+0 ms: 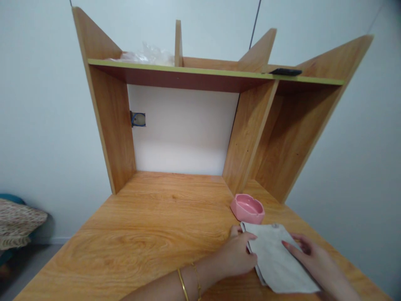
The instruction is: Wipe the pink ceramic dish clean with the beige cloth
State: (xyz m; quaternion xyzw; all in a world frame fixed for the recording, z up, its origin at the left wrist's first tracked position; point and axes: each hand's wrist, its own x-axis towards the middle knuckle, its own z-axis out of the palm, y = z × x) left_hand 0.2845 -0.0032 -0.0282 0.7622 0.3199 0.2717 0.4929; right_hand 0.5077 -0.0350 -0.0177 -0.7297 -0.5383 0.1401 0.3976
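Observation:
A pale grey folded cloth [278, 259] lies on the right part of the wooden desk, its layers showing along the left edge. My left hand [239, 253] grips that left edge, thumb and fingertips on the fabric. On the opposite side, my right hand [315, 255] holds the right edge, with the thumb resting on top and the other fingers curled by the side. A small round mark shows near the cloth's far edge. Just beyond the cloth, close to my left fingertips, stands a pink ashtray-like dish [247, 208] with notches in its rim.
A wooden hutch [260, 142] rises from the back of the desk [150, 234]. Its upper shelf bears a clear plastic bag [147, 55] and a flat black object [285, 72]. A wall socket box [138, 119] shows behind. At far left is a woven cover [19, 221].

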